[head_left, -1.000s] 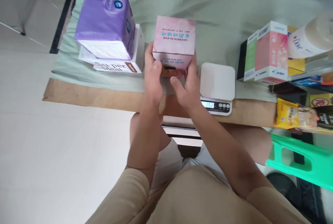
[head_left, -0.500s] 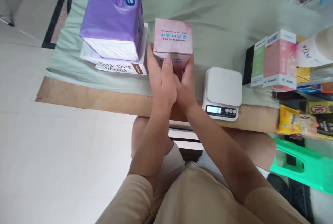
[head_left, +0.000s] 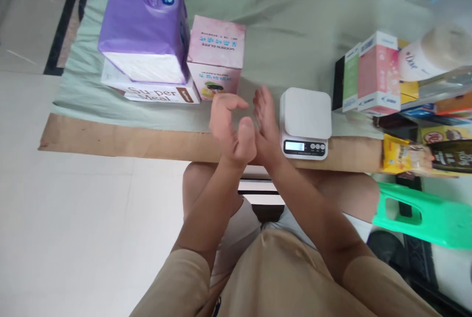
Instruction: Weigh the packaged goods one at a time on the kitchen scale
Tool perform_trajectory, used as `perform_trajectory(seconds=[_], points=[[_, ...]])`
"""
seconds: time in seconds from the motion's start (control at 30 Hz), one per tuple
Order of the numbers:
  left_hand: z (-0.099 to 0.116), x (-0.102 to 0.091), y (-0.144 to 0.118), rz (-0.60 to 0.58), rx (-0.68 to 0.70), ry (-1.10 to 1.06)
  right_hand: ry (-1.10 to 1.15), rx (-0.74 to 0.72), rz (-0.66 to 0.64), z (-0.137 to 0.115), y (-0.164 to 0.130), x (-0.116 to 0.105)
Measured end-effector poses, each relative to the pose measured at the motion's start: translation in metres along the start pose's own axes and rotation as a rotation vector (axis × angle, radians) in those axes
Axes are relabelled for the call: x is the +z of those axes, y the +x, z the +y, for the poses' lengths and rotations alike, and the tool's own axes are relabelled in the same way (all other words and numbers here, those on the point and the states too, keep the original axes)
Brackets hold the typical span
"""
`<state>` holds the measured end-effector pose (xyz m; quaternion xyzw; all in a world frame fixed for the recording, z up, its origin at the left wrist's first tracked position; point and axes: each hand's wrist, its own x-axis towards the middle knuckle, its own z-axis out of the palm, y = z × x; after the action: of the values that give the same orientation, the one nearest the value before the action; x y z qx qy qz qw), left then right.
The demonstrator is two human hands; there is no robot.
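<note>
A pink box [head_left: 217, 56] stands on the pale green cloth [head_left: 287, 27], close against a purple tissue pack [head_left: 143, 32] that rests on a white "Super Meal" box [head_left: 147, 92]. My left hand [head_left: 230, 128] hovers open just in front of the pink box, fingers curled, holding nothing. My right hand [head_left: 264, 123] is open beside it, flat, between the pink box and a white kitchen scale [head_left: 306, 120]. Neither hand touches the box.
Several boxes [head_left: 368, 78], a Dove bottle [head_left: 431, 56] and snack packets [head_left: 405, 157] crowd the right side. A green plastic stool [head_left: 424, 216] stands below right. The brown table edge [head_left: 121, 140] runs in front; white floor lies to the left.
Both hands held the pink box, set it down against the purple pack, then let go and drew back toward me.
</note>
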<state>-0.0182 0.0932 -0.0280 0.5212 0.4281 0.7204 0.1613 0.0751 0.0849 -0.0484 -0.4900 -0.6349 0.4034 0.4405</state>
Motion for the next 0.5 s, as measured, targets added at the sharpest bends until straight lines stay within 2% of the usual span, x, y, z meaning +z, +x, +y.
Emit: perform_trajectory(seconds=[0.03, 0.17, 0.23, 0.33, 0.5], points=[[0.0, 0.001, 0.0, 0.011, 0.018, -0.042, 0.049, 0.017, 0.043, 0.0, -0.02, -0.013], [-0.008, 0.005, 0.003, -0.001, -0.015, -0.177, 0.115, 0.043, 0.065, 0.004, -0.108, -0.068], [-0.012, 0.007, 0.004, -0.006, -0.089, -0.201, 0.109, 0.085, 0.189, 0.011, -0.142, -0.096], [-0.015, 0.012, 0.004, -0.028, -0.179, -0.194, 0.058, 0.162, 0.425, 0.022, -0.173, -0.143], [-0.016, 0.027, -0.01, -0.18, -0.138, -0.15, -0.131, 0.188, 0.839, 0.037, -0.196, -0.229]])
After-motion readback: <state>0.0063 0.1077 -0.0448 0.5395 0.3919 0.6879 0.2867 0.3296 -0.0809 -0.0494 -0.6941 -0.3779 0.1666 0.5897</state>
